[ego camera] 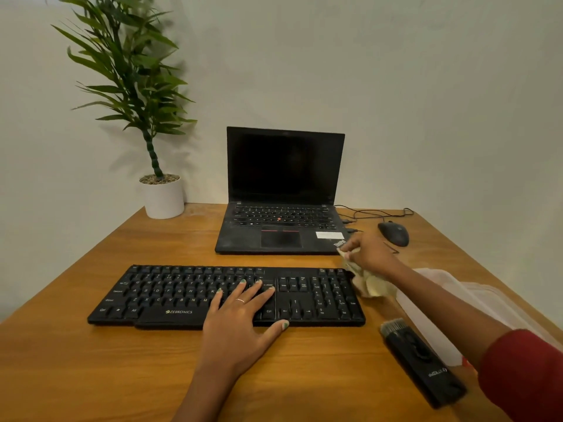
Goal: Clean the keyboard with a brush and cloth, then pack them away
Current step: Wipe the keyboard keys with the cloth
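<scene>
On the tabletop [91, 376], in the one head view we have, the keyboard [170, 296] lies square in front of us, with our left hand [240, 318] flat on its right-of-centre keys. The fingers [256, 292] of that hand are straight and spread, the thumb reaching past the keyboard's near edge, so we judge that it is steadying the board, not holding anything.

Our right hand [370, 254] is beyond the keyboard's far right corner, just by the front corner of the laptop [283, 190]. Its fingers are curled round a pale crumpled cloth [370, 284], which hangs down to the right end of the keyboard; whether the cloth touches the keys there we cannot tell.

The brush [420, 357] lies unheld on the tabletop near the keyboard's right end, bristles pointing toward the board. A clear plastic box [493, 306] sits under our right forearm, at the right edge.

We judge the brushing is probably done, since the brush is set down and the cloth is in hand. The wiping seems only about to begin or barely begun at the right end. Still left: wiping the keyboard, then putting brush and cloth away, likely into that box.
</scene>
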`<action>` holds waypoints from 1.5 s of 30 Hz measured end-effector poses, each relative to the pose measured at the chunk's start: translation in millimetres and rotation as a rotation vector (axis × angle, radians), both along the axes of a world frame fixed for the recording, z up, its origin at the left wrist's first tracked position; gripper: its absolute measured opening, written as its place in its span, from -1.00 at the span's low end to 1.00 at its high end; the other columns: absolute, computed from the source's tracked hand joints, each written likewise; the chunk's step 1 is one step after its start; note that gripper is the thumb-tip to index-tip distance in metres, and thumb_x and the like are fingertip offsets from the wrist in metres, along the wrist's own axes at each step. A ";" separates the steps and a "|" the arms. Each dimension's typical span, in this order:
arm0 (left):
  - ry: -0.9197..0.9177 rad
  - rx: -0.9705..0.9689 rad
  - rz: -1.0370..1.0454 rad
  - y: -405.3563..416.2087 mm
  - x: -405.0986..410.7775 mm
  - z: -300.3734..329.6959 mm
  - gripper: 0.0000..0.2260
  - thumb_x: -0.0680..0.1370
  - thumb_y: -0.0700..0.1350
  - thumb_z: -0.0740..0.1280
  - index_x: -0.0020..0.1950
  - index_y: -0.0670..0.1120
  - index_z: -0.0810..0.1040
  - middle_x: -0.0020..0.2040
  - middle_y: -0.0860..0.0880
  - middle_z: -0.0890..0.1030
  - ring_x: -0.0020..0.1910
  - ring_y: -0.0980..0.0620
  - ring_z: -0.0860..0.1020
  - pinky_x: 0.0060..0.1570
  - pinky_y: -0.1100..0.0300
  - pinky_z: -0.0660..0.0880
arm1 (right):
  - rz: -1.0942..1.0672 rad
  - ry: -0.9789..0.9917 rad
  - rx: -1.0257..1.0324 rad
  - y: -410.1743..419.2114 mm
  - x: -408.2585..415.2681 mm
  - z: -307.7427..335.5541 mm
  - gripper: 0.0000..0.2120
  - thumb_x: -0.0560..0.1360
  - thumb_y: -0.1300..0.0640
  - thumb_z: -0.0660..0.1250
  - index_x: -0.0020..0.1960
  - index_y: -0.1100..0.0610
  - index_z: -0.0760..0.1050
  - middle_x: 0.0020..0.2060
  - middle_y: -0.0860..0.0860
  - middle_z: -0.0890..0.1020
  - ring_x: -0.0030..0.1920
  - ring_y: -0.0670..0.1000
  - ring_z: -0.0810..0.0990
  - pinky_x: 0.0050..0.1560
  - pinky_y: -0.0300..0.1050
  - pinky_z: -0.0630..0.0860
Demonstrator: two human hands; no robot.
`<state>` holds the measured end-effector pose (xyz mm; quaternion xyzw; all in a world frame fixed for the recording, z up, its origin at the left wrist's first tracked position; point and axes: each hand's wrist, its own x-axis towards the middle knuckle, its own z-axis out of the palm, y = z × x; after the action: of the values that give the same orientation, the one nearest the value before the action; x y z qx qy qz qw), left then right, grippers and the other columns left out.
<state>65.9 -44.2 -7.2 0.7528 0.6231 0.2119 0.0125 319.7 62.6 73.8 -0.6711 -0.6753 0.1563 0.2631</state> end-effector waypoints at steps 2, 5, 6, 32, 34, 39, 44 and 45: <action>0.006 0.000 0.024 -3.0 -0.6 0.3 -0.21 0.29 0.55 -0.22 0.47 0.32 0.17 0.51 0.24 0.17 0.52 0.21 0.02 0.49 0.07 -0.15 | -0.118 0.167 0.096 2.4 -7.0 6.5 -0.79 0.51 0.31 0.31 0.11 0.17 0.59 0.14 0.06 0.58 0.12 0.07 0.54 0.10 -0.03 0.53; 0.006 0.004 0.039 -4.9 -1.8 1.0 -0.22 0.30 0.53 -0.23 0.47 0.32 0.17 0.51 0.24 0.17 0.52 0.20 0.02 0.48 0.07 -0.16 | -0.167 0.273 0.196 0.2 -15.3 16.6 -0.80 0.51 0.29 0.30 0.11 0.18 0.59 0.14 0.09 0.60 0.13 0.06 0.54 0.04 -0.11 0.50; 0.003 0.005 0.043 -4.9 -2.0 1.0 -0.22 0.30 0.52 -0.23 0.47 0.32 0.17 0.51 0.24 0.17 0.52 0.20 0.02 0.48 0.07 -0.17 | -0.165 0.279 0.193 -2.3 -16.3 16.2 -0.81 0.51 0.30 0.30 0.10 0.19 0.60 0.12 0.09 0.60 0.13 0.06 0.54 0.03 -0.12 0.50; 0.027 0.054 0.035 1.0 -3.4 -6.1 -0.25 0.37 0.48 -0.20 0.48 0.24 0.22 0.50 0.14 0.24 0.52 0.10 0.10 0.48 -0.01 -0.11 | -0.271 0.006 -0.175 -33.1 -29.4 -27.8 -0.71 0.54 0.32 0.22 0.23 0.19 0.52 0.21 0.13 0.54 0.21 0.08 0.50 0.10 -0.08 0.47; 0.040 0.050 0.037 0.2 -3.2 -5.4 -0.24 0.37 0.47 -0.23 0.49 0.24 0.20 0.51 0.15 0.22 0.53 0.11 0.08 0.48 0.00 -0.13 | -0.285 0.115 -0.130 -29.6 -31.1 -27.6 -0.70 0.54 0.35 0.20 0.24 0.20 0.52 0.25 0.13 0.52 0.26 0.09 0.47 0.14 -0.06 0.46; 0.024 0.064 0.046 1.3 -3.1 -7.0 -0.26 0.39 0.47 -0.19 0.48 0.23 0.24 0.49 0.14 0.27 0.52 0.10 0.12 0.48 -0.01 -0.09 | -0.250 0.154 -0.132 -27.0 -35.4 -25.3 -0.67 0.54 0.38 0.16 0.25 0.22 0.51 0.27 0.15 0.51 0.26 0.10 0.47 0.10 -0.07 0.51; 0.041 0.074 0.050 3.4 -3.2 -9.5 -0.26 0.39 0.48 -0.20 0.48 0.22 0.25 0.49 0.14 0.27 0.52 0.10 0.12 0.48 -0.01 -0.09 | -0.245 0.024 -0.178 -59.7 -38.1 -28.4 -0.64 0.54 0.34 0.18 0.30 0.16 0.45 0.27 0.10 0.50 0.22 0.07 0.49 0.07 -0.12 0.47; 0.032 0.081 0.051 3.3 -3.3 -9.3 -0.27 0.40 0.47 -0.18 0.47 0.22 0.27 0.48 0.13 0.29 0.51 0.09 0.14 0.48 -0.02 -0.07 | -0.250 -0.013 -0.171 -68.8 -39.7 -30.5 -0.64 0.54 0.33 0.19 0.31 0.16 0.45 0.25 0.10 0.52 0.18 0.05 0.51 -0.02 -0.18 0.45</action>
<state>62.6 -40.8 -16.5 0.7399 0.6331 0.2250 -0.0335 279.9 -6.2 43.3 -0.7708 -0.5725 0.1750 0.2179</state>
